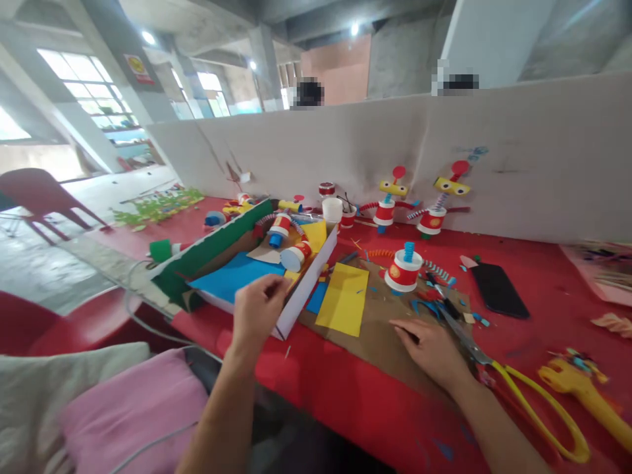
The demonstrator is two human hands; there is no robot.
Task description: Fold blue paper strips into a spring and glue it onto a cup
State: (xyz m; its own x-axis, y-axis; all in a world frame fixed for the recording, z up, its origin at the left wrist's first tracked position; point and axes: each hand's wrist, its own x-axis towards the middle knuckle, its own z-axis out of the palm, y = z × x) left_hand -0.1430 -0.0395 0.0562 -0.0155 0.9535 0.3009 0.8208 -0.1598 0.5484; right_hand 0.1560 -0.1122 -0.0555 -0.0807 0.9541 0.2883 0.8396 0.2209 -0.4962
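My left hand (259,306) is over the near right corner of an open box (311,276), its fingers curled together; what they hold, if anything, is hidden. Inside that box lie a blue paper sheet (239,278) and a red-and-white cup figure (280,227). My right hand (432,352) rests low over a brown cardboard sheet (380,349), fingers loosely stretched and apart, holding nothing visible. Between the hands lies a yellow paper sheet (345,299). Just beyond the right hand stands a cup body (403,271) with a blue coil on top and spring-like paper arms.
Yellow-handled scissors (538,408) lie right of my right hand, beside a yellow glue gun (582,388). A black phone (498,289) lies farther back. Two finished-looking cup figures (432,220) lean near the white partition (355,145). Paper scraps litter the red table (340,388).
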